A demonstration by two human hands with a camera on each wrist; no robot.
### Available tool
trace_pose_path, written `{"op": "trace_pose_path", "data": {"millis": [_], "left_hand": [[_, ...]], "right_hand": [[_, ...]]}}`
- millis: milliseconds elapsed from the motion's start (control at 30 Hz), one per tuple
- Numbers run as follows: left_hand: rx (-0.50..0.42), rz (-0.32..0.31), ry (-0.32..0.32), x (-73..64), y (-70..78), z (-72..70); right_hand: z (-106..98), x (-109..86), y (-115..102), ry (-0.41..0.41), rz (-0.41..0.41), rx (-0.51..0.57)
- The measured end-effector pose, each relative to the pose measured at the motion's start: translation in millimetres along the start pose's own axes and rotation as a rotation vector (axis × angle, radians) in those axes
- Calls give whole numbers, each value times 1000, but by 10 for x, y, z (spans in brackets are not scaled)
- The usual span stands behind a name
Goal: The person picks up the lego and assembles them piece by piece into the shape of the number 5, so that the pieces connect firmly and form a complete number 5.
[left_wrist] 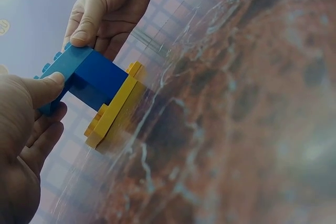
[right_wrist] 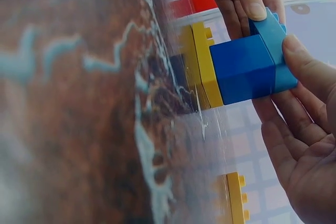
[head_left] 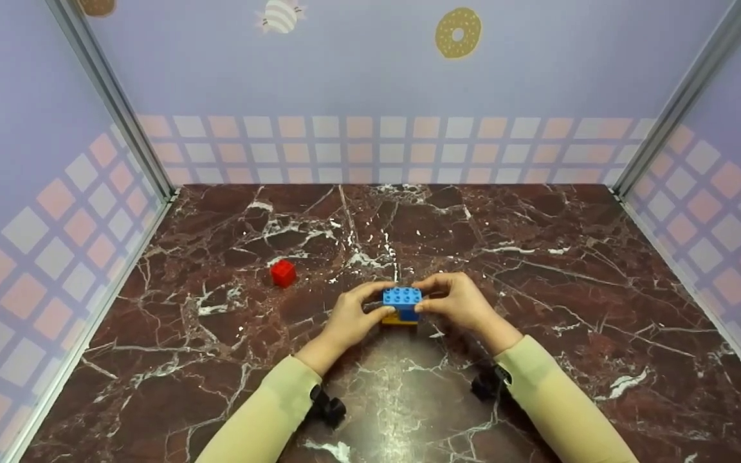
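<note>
Both hands meet at a small brick stack in the middle of the table. On top lies a light blue brick [head_left: 402,296] with several studs. Below it is a dark blue brick [right_wrist: 242,70], which stands on a flat yellow piece [left_wrist: 116,111] whose studs show at both ends. My left hand [head_left: 352,316] pinches the left end of the light blue brick between thumb and fingers. At the other end, my right hand [head_left: 462,305] pinches the same brick. The yellow piece is mostly hidden in the head view.
A red block [head_left: 283,273] sits on the marbled table [head_left: 216,386], left of and beyond the stack. Another yellow studded piece [right_wrist: 235,198] appears low in the right wrist view. Patterned panels [head_left: 370,77] enclose the back and sides.
</note>
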State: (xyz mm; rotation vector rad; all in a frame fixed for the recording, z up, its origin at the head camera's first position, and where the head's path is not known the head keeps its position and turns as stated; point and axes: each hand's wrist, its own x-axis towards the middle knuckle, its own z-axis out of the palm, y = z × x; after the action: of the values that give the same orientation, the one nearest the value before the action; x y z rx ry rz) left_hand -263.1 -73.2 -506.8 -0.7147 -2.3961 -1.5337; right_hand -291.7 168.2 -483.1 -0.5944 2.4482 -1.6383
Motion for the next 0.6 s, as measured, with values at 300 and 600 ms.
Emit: {"op": "trace_pose_path", "data": {"millis": [300,600], "left_hand": [[-45,2,5,0,7,6],[-99,1,2,-1,2,15]], "right_hand": [[-3,-7,-11,-3,-6,9],[2,-7,5,-1,2,11]]}}
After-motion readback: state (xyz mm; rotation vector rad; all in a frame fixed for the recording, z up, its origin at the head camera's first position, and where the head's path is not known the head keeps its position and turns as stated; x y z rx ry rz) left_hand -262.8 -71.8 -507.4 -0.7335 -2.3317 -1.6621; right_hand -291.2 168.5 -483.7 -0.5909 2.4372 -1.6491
